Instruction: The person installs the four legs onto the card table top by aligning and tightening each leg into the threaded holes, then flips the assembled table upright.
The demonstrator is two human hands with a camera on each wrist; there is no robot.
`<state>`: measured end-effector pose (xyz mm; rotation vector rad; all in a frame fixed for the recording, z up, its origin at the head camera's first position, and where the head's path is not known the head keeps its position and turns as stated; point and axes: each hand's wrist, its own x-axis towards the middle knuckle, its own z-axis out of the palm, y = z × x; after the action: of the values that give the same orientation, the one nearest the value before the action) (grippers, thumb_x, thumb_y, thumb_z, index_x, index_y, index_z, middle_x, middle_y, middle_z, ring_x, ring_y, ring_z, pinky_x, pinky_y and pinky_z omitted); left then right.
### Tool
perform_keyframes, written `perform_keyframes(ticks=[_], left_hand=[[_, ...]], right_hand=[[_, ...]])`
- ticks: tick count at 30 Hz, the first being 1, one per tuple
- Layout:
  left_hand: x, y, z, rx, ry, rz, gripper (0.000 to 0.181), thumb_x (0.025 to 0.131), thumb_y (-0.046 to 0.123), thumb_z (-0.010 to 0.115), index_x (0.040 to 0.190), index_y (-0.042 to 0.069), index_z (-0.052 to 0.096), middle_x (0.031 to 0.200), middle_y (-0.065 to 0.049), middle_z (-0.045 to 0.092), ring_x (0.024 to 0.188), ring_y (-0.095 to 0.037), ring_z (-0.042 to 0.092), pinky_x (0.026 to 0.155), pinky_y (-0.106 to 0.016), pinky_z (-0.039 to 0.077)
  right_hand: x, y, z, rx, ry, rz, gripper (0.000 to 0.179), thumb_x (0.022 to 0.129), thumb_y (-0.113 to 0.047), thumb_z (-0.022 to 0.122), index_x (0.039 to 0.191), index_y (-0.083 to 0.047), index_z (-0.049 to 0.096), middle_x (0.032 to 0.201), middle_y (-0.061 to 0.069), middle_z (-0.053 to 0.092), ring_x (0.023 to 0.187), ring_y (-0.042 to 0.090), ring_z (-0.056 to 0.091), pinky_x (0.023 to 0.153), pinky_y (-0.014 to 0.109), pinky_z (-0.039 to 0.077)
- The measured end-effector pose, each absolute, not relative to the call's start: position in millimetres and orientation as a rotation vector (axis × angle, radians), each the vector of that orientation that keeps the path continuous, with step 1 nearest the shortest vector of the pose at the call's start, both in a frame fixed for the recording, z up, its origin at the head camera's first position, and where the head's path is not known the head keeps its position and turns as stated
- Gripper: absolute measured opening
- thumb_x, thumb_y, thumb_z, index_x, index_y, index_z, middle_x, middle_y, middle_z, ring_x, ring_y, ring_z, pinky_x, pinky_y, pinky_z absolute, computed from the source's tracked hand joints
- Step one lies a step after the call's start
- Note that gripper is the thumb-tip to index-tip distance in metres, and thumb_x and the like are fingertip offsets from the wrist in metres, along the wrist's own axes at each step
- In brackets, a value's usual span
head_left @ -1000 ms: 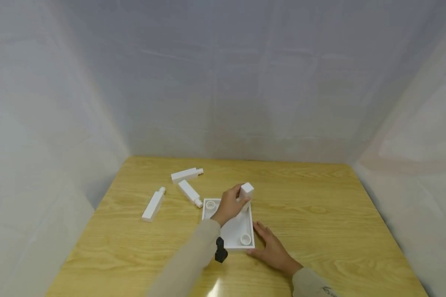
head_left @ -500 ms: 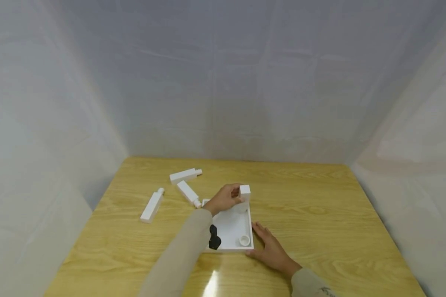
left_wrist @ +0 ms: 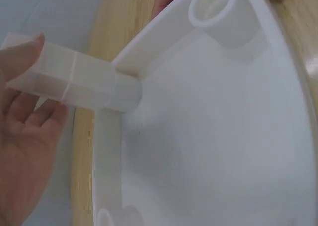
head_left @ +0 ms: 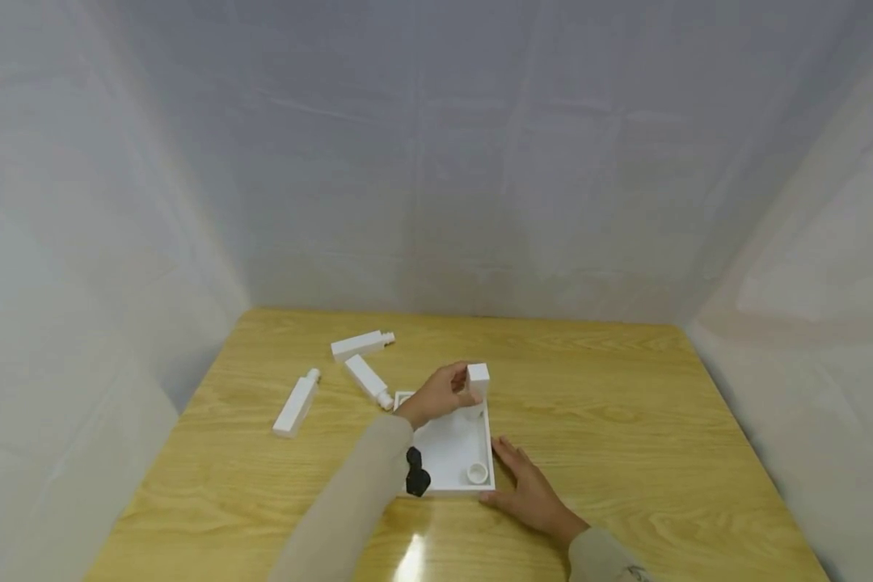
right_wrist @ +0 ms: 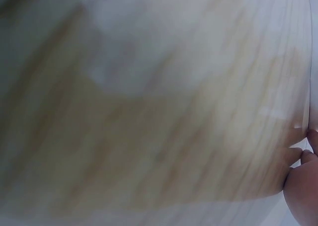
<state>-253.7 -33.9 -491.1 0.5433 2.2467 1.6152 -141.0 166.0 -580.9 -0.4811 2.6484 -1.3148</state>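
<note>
My left hand (head_left: 440, 394) pinches a square white leg (head_left: 478, 378) between thumb and fingers. The leg stands upright, its narrow round end down in the far right corner of a shallow white tray-like panel (head_left: 447, 453). In the left wrist view, that round end (left_wrist: 128, 93) meets the panel's corner, and any thread is hidden. A hollow round socket (head_left: 477, 474) shows in the near right corner. My right hand (head_left: 531, 493) rests at the panel's right side, fingers along the edge and thumb by the near corner. The left sleeve hides the panel's near left corner.
Three similar white legs lie on the wooden table to the left: one at the back (head_left: 360, 345), one angled beside the panel (head_left: 369, 380), one farther left (head_left: 297, 404). Pale sheeting (head_left: 480, 202) surrounds the table at the back and sides.
The leg, tilted a second ago, now stands straighter at the far right corner. My left hand and forearm have shifted slightly left. My right hand stays at the panel's edge.
</note>
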Motion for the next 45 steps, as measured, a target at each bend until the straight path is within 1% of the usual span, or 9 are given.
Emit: perform_keyframes(ticks=[2, 4, 9, 13, 19, 22, 27, 32, 45], left_hand=[[-246.4, -30.2, -490.7, 0.491, 2.304, 1.655, 0.065, 0.089, 0.011, 0.069, 0.145, 0.003, 0.037, 0.147, -0.019, 0.041, 0.137, -0.034, 0.036, 0.113, -0.046, 0.031], [-237.3, -23.8, -491.3, 0.423, 2.388, 1.702, 0.071, 0.088, 0.016, 0.071, 0.147, 0.002, 0.034, 0.148, -0.021, 0.038, 0.137, -0.036, 0.035, 0.112, -0.048, 0.033], [-217.1, 1.5, -498.1, 0.174, 2.617, 1.823, 0.077, 0.081, 0.025, 0.078, 0.142, -0.003, 0.040, 0.141, -0.022, 0.046, 0.131, -0.037, 0.043, 0.106, -0.048, 0.040], [-210.7, 21.5, -503.1, -0.017, 2.756, 1.951, 0.073, 0.078, 0.020, 0.081, 0.137, -0.004, 0.046, 0.134, -0.021, 0.052, 0.123, -0.035, 0.050, 0.104, -0.046, 0.043], [-212.0, 34.6, -508.3, -0.164, 2.865, 2.022, 0.059, 0.080, 0.013, 0.078, 0.129, -0.006, 0.053, 0.124, -0.021, 0.058, 0.115, -0.036, 0.055, 0.097, -0.046, 0.048], [-212.1, 34.2, -508.4, -0.145, 2.921, 2.019, 0.052, 0.082, 0.010, 0.075, 0.126, -0.008, 0.056, 0.119, -0.023, 0.061, 0.112, -0.037, 0.057, 0.097, -0.046, 0.049], [-211.2, 27.1, -507.2, 0.013, 2.969, 1.915, 0.049, 0.087, 0.010, 0.070, 0.129, -0.010, 0.053, 0.122, -0.025, 0.061, 0.113, -0.036, 0.059, 0.094, -0.044, 0.051], [-215.5, 18.2, -505.4, 0.152, 2.981, 1.834, 0.046, 0.086, 0.008, 0.071, 0.125, -0.009, 0.056, 0.117, -0.025, 0.064, 0.110, -0.034, 0.061, 0.090, -0.043, 0.054], [-219.1, 11.1, -505.0, 0.232, 2.976, 1.732, 0.043, 0.086, 0.011, 0.072, 0.124, -0.007, 0.059, 0.113, -0.022, 0.066, 0.104, -0.031, 0.065, 0.085, -0.039, 0.056]], right_hand=[[-140.4, 166.0, -580.4, -0.484, 2.649, -1.316, 0.090, 0.078, -0.043, 0.076, 0.148, -0.005, 0.033, 0.152, 0.024, 0.028, 0.138, 0.050, 0.022, 0.109, 0.068, 0.019], [-139.7, 166.1, -579.6, -0.491, 2.656, -1.308, 0.090, 0.079, -0.043, 0.076, 0.148, -0.004, 0.034, 0.152, 0.025, 0.028, 0.138, 0.049, 0.023, 0.109, 0.068, 0.020], [-140.1, 166.7, -577.5, -0.499, 2.678, -1.296, 0.089, 0.079, -0.043, 0.076, 0.147, -0.003, 0.035, 0.151, 0.024, 0.030, 0.138, 0.048, 0.025, 0.109, 0.066, 0.021], [-141.9, 166.8, -576.6, -0.512, 2.685, -1.294, 0.089, 0.079, -0.045, 0.075, 0.147, -0.003, 0.035, 0.151, 0.023, 0.031, 0.138, 0.047, 0.026, 0.110, 0.065, 0.021], [-143.4, 167.3, -579.8, -0.520, 2.681, -1.288, 0.091, 0.079, -0.046, 0.075, 0.147, -0.002, 0.034, 0.151, 0.023, 0.031, 0.138, 0.047, 0.025, 0.110, 0.064, 0.021], [-142.7, 167.0, -579.6, -0.513, 2.671, -1.291, 0.091, 0.079, -0.046, 0.075, 0.147, -0.003, 0.034, 0.151, 0.023, 0.031, 0.138, 0.046, 0.025, 0.111, 0.064, 0.021], [-141.4, 166.0, -576.3, -0.471, 2.658, -1.284, 0.090, 0.079, -0.047, 0.075, 0.148, -0.005, 0.034, 0.152, 0.022, 0.029, 0.138, 0.049, 0.023, 0.109, 0.066, 0.021], [-141.3, 165.5, -574.6, -0.454, 2.663, -1.293, 0.088, 0.078, -0.043, 0.077, 0.147, -0.006, 0.036, 0.152, 0.024, 0.029, 0.135, 0.055, 0.023, 0.107, 0.069, 0.022], [-142.9, 165.7, -576.9, -0.467, 2.655, -1.300, 0.089, 0.078, -0.043, 0.077, 0.148, -0.006, 0.036, 0.152, 0.023, 0.030, 0.138, 0.049, 0.023, 0.109, 0.066, 0.021]])
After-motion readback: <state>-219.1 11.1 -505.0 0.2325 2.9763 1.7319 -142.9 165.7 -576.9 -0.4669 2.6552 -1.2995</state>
